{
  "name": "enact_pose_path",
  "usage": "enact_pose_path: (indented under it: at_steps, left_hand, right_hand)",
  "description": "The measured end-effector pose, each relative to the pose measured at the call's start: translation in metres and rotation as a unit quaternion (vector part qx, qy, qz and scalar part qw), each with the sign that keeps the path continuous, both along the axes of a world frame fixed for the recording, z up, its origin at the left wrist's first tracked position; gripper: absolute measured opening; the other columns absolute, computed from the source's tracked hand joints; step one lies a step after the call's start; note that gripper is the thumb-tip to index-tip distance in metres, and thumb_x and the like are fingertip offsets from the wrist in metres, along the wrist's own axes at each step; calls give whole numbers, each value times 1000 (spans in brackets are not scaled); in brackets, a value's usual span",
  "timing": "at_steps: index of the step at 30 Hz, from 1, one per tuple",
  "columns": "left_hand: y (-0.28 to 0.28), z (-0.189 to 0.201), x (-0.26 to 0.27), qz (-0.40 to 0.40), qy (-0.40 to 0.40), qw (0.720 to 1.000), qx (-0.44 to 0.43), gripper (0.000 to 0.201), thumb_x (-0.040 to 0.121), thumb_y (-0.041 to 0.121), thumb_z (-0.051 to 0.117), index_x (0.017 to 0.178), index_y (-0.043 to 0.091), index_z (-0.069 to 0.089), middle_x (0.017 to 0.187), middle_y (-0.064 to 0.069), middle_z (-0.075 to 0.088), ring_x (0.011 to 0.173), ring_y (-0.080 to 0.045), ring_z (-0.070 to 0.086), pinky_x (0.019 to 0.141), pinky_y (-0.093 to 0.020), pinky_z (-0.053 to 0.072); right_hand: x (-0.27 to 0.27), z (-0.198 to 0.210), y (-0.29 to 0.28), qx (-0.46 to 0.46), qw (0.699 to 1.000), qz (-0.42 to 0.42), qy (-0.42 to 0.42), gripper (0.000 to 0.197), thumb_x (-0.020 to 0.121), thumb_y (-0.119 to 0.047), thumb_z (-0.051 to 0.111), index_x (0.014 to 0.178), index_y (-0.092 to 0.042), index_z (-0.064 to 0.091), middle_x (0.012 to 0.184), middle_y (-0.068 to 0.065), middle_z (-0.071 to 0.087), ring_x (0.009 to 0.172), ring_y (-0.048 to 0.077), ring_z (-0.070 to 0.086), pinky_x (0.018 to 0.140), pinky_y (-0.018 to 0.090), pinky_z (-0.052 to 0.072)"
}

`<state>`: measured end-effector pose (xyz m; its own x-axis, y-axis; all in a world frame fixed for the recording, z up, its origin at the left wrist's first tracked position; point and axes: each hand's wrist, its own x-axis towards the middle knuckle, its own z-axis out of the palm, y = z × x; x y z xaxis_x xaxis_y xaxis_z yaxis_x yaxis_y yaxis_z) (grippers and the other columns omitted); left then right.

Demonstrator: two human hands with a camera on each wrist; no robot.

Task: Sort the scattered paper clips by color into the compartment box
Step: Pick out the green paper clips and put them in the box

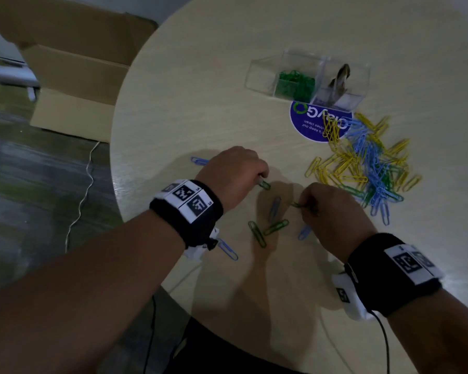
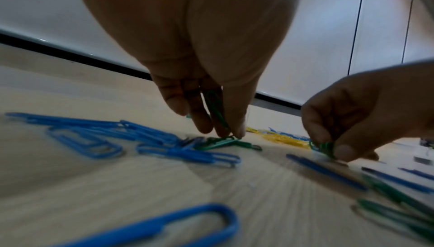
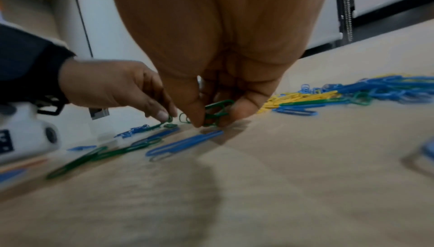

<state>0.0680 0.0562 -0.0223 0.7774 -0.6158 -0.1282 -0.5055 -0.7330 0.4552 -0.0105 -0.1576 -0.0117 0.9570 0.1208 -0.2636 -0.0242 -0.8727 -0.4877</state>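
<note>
From the head camera, the left hand (image 1: 234, 174) is bent down over the round table (image 1: 200, 76), its fingertips pinching a green paper clip (image 1: 264, 184). The right hand (image 1: 333, 211) sits just beside it, fingers bunched around a small cluster of green clips (image 1: 301, 205). Between and below the two hands lie two loose green clips (image 1: 266, 232) and a few blue ones (image 1: 274, 209). Beyond the right hand spreads a mixed pile of yellow, blue and green clips (image 1: 368, 163), partly over a blue round sticker (image 1: 312, 122). Farther out stands the clear compartment box (image 1: 260, 74), with green clips in its middle section. A cardboard box (image 1: 73, 85) sits on the floor off the left hand's side.

In the left wrist view, the left hand's fingertips (image 2: 237, 126) clamp a green clip (image 2: 215, 109) standing nearly upright, its lower end touching another green clip lying on the table. Blue clips (image 2: 150, 139) lie to one side. The right hand (image 2: 357, 119) pinches green clips low over the surface.

In the right wrist view, the right hand's thumb and fingers (image 3: 195, 106) close on several green clips (image 3: 217, 110). The left hand (image 3: 112, 85) reaches down beside it, pinching a green clip at its fingertips. A blue clip (image 3: 185, 143) lies directly beneath.
</note>
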Motion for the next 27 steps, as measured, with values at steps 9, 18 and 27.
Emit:
enact_pose_path:
  at_steps: [9, 18, 27]
  left_hand:
    - [13, -6, 0, -33, -4, 999, 21, 25, 85, 14, 69, 109, 7, 70, 99, -14, 61, 91, -34, 58, 75, -38, 45]
    - [11, 3, -8, -33, 31, 997, 70, 17, 91, 9, 57, 107, 11, 57, 107, -10, 57, 101, -29, 49, 83, -37, 39]
    - [12, 4, -6, 5, 93, 994, 59, 21, 91, 12, 57, 111, 12, 63, 111, -11, 57, 106, -29, 52, 87, -36, 39]
  right_hand:
    - [-18, 5, 17, -50, 989, 132, 46, 12, 82, -25, 60, 92, -19, 64, 92, 7, 56, 91, 32, 55, 76, 38, 47]
    - [-22, 11, 20, -59, 986, 132, 85, 8, 87, -23, 53, 92, -17, 56, 95, 6, 56, 95, 31, 54, 80, 38, 42]
    - [-41, 15, 67, 11, 996, 18, 82, 23, 86, -30, 58, 106, -19, 58, 102, 4, 64, 95, 27, 57, 73, 32, 37]
